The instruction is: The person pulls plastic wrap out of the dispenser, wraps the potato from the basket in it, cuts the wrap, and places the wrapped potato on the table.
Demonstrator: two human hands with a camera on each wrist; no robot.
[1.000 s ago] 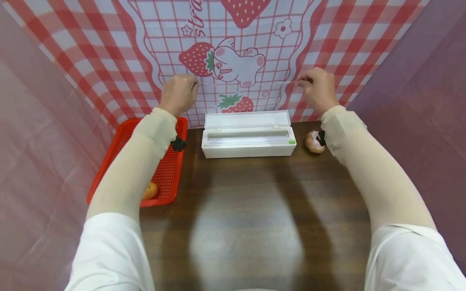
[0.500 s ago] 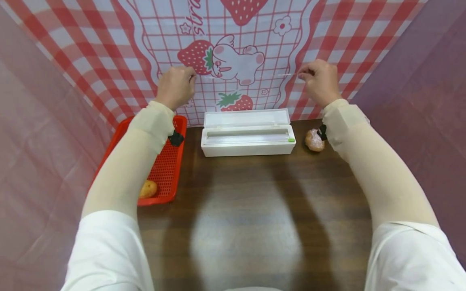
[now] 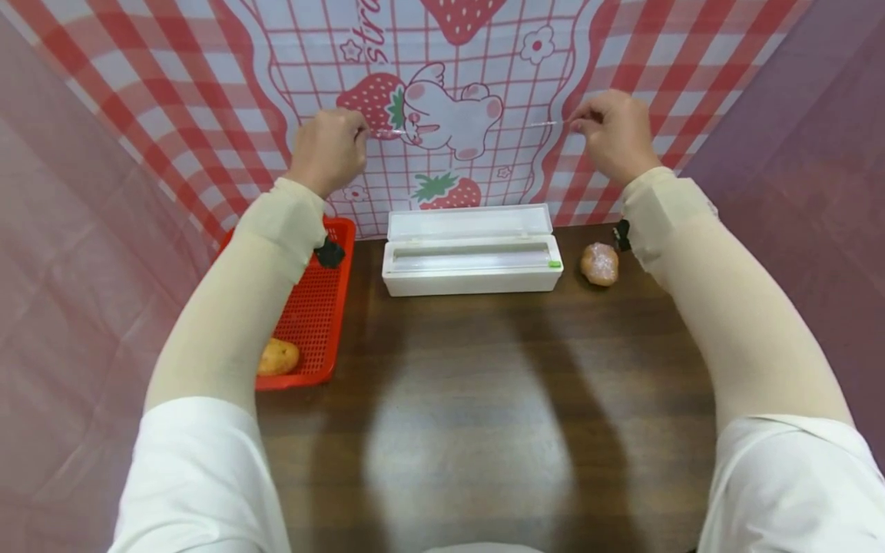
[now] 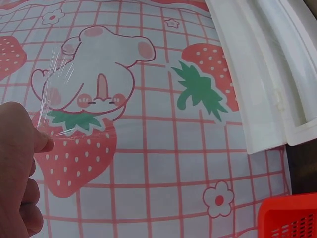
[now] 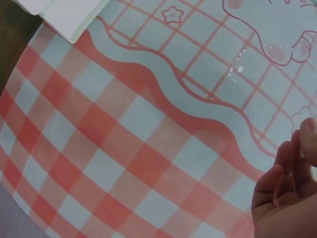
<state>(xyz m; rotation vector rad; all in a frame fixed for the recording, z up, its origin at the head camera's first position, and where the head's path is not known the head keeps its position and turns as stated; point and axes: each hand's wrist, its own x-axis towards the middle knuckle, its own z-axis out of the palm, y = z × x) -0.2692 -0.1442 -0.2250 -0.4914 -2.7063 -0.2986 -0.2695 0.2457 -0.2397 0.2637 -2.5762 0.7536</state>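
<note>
Between my two hands stretches a sheet of clear plastic wrap [image 4: 57, 94], visible mostly by its glints. My left hand [image 3: 329, 151] pinches its left end between thumb and finger. At the other end, my right hand [image 3: 614, 134] pinches the film, with its other fingers loosely curled in the right wrist view. Both hands are raised above the far side of the table, beyond the white plastic-wrap dispenser [image 3: 472, 284]. The dispenser's lid stands up, and a roll lies inside; a small green piece sits at its right front corner.
A red basket [image 3: 336, 322] at the left holds a potato [image 3: 279, 357], partly hidden by my left arm. To the dispenser's right lies a potato [image 3: 599, 265] with shiny film around it. A strawberry-patterned cloth [image 3: 456, 84] covers the back; brown tabletop [image 3: 470, 399] spreads in front.
Both hands have moved farther away and slightly apart, carrying the plastic wrap. The dispenser, basket and potatoes have stayed in place.
</note>
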